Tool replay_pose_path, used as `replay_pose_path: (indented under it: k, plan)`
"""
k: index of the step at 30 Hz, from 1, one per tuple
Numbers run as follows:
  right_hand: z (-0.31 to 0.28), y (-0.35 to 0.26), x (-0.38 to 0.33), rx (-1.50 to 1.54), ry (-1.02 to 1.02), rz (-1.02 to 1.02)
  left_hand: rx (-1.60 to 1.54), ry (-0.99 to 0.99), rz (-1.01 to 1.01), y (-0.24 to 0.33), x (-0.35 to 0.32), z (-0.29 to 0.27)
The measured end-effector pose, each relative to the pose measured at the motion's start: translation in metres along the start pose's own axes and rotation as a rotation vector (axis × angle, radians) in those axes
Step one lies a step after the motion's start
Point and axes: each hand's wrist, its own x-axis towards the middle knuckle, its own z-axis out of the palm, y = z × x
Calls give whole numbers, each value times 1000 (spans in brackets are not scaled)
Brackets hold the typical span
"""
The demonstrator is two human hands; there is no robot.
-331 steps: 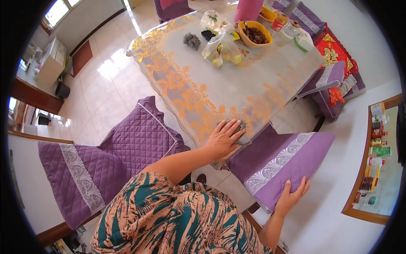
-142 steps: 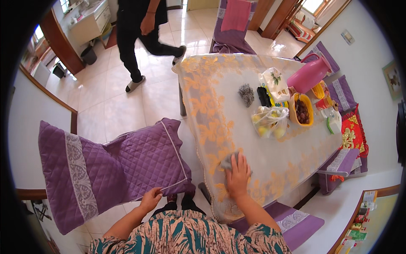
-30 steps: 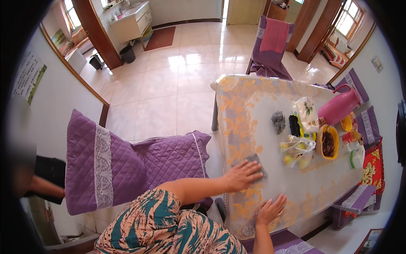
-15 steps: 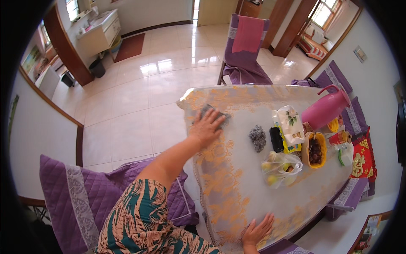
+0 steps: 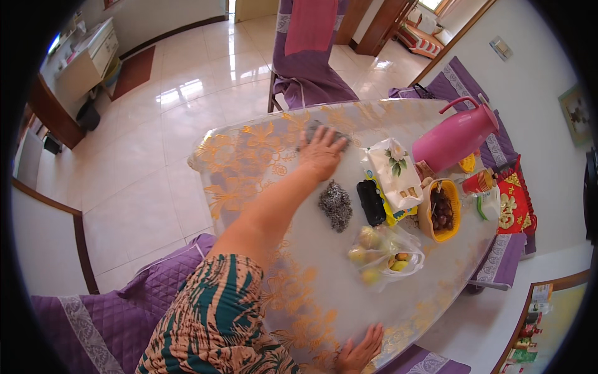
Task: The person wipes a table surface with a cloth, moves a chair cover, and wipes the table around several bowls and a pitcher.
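My left hand (image 5: 321, 157) reaches far across the table and presses a grey cloth (image 5: 339, 138) flat against the cover, near the far edge. Its palm and fingers cover most of the cloth. My right hand (image 5: 361, 351) rests on the near edge of the table (image 5: 324, 305), fingers stretched out, holding nothing. A ball of grey steel wool (image 5: 335, 207) lies just nearer than my left hand. To its right are a black oblong case (image 5: 371, 202) and a white soft pack of tissues (image 5: 395, 171) with a flower print. Nearer lies a clear plastic bag of fruit (image 5: 385, 254).
A yellow basket (image 5: 456, 218) with dark round fruit, a pink thermos jug (image 5: 455, 136) and red cups (image 5: 478, 182) stand along the right side. Purple-covered chairs (image 5: 305, 71) surround the table. A red cushion (image 5: 514, 202) with gold pattern lies on the right.
My left hand has slid the grey cloth rightward along the far part of the table, closer to the tissue pack. My right hand stays at the near edge. The whole view has shifted.
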Motion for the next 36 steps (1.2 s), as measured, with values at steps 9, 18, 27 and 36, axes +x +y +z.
replay_pose_path:
  k: [9,18,27,36]
  plan:
    - [2,3,-6,47,-50,9,53,7,68,-44,-3,-8]
    - [-5,-3,-3,-18,-50,-42,121,96,-238,-141,-104,-63]
    - [7,5,-6,-110,70,-102,32,76,175,-19,-293,-22]
    - [45,36,0,-153,215,-122,-200,-11,431,102,-498,29]
